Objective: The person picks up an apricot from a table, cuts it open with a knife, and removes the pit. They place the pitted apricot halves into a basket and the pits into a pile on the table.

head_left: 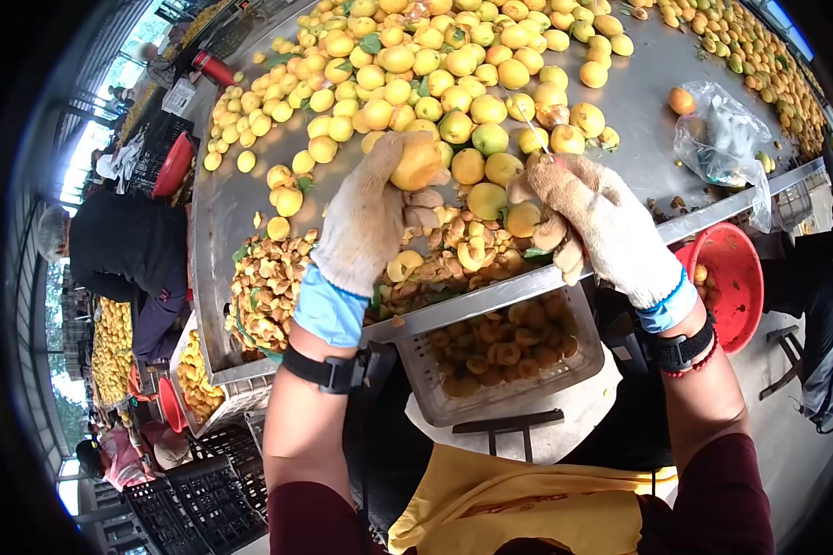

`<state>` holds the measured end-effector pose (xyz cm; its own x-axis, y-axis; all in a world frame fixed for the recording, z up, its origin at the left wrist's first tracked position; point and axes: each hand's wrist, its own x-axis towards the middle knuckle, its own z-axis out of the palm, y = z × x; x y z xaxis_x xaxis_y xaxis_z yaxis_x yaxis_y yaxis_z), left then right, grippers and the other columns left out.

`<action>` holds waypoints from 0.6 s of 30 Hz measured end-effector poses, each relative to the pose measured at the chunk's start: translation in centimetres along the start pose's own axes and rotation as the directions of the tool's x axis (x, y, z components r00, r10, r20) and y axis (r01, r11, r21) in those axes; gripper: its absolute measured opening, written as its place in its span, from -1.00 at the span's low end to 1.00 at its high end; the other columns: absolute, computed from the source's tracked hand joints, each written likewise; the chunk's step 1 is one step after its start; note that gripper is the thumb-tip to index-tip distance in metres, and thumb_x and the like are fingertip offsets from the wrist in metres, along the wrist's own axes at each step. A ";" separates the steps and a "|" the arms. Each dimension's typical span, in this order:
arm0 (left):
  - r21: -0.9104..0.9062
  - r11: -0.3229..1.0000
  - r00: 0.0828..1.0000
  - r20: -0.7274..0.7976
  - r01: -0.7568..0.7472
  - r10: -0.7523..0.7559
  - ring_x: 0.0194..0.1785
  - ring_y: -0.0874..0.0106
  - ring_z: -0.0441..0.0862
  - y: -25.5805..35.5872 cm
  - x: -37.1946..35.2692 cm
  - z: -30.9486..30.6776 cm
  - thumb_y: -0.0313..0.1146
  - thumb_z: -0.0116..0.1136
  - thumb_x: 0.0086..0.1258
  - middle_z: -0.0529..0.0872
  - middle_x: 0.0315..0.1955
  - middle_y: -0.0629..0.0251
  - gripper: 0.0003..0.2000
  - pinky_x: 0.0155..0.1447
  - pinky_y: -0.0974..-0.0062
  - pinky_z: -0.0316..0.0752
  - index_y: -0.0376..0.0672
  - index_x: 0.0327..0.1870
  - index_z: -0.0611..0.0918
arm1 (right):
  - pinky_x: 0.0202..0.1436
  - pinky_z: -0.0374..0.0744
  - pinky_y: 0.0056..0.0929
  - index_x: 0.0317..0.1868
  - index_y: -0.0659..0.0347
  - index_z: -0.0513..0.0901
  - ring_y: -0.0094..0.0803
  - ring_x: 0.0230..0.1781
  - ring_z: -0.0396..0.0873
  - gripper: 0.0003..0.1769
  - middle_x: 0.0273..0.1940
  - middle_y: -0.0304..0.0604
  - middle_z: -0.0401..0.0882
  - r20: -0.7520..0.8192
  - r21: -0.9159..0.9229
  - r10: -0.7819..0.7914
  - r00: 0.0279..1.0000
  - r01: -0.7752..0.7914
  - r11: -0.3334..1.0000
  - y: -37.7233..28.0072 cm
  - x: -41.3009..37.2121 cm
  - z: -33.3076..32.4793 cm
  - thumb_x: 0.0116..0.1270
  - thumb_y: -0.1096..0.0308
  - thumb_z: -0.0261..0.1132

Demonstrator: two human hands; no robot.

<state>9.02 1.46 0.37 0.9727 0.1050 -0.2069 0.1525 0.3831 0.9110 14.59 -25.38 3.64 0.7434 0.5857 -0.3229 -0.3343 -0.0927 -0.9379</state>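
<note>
Steel table carries whole fruit across its far half. The gloved left hand grips one apricot, fingers curled around it, above the near edge. The gloved right hand is closed on a thin blade just right of that apricot.

Judged from the layout, work is part done. A heap of pits and scraps lies near left, and the tray under the near edge is partly filled with halves. Most fruit remains whole.

The blade's handle is hidden in the glove. Whether the right hand also holds the fruit at its thumb cannot be determined. The contents of the bag, far right, are unclear.
</note>
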 end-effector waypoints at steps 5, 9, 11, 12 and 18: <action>-0.528 0.848 0.995 0.050 -0.048 0.087 0.09 0.10 0.76 -1.9 -6.5 3.1 -0.02 -0.09 0.75 0.70 0.12 -0.15 -0.48 0.18 0.19 0.73 -0.34 0.41 0.46 | -0.53 0.55 -0.64 -0.05 0.23 0.71 -0.58 -0.51 0.63 -0.54 -0.28 -0.24 0.70 0.155 -0.025 -0.100 0.983 0.105 0.994 1.1 -1.5 2.9 0.61 -0.06 0.20; -0.603 0.787 0.987 0.005 -0.127 0.163 0.24 0.04 0.70 -2.8 -9.7 4.1 0.00 -0.12 0.75 0.63 0.24 -0.16 -0.43 0.31 0.10 0.66 -0.29 0.51 0.36 | -0.42 0.59 -0.61 0.05 0.30 0.73 -0.55 -0.39 0.67 -0.54 -0.14 -0.25 0.73 0.317 -0.077 -0.071 0.946 0.100 0.992 1.4 -3.2 4.4 0.61 0.01 0.21; -0.593 0.783 0.980 -0.065 -0.190 0.188 0.34 0.00 0.62 -3.0 -10.4 4.3 0.07 -0.15 0.75 0.58 0.32 -0.14 -0.39 0.47 0.00 0.51 -0.24 0.57 0.30 | -0.30 0.61 -0.41 0.02 0.28 0.73 -0.36 -0.39 0.71 -0.57 -0.39 -0.12 0.70 0.346 -0.260 -0.239 0.907 0.338 0.905 2.2 -3.2 5.3 0.54 0.03 0.31; -0.613 0.777 0.989 -0.059 -0.144 0.137 0.40 0.01 0.57 -3.0 -10.7 4.3 0.12 -0.17 0.74 0.59 0.34 -0.11 -0.37 0.57 -0.04 0.38 -0.21 0.58 0.31 | -0.29 0.62 -0.34 -0.02 0.25 0.73 -0.21 -0.38 0.72 -0.60 -0.41 -0.03 0.67 0.354 -0.344 -0.298 0.887 0.420 0.840 2.6 -3.2 5.7 0.52 0.04 0.32; -0.536 0.830 0.988 -0.091 -0.152 0.122 0.39 0.11 0.57 -3.8 -10.8 5.2 0.12 -0.13 0.74 0.59 0.35 -0.05 -0.37 0.51 0.10 0.44 -0.21 0.57 0.33 | -0.37 0.62 -0.04 -0.17 0.14 0.71 0.16 -0.41 0.68 -0.63 -0.44 0.10 0.64 0.308 -0.585 -0.568 0.764 0.622 0.520 4.3 -2.5 7.0 0.45 -0.03 0.38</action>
<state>-1.13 -5.86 1.01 0.9640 0.2340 -0.1261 -0.1147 0.7941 0.5969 7.24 -21.63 1.26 0.5791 0.7478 0.3248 0.6275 -0.1545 -0.7631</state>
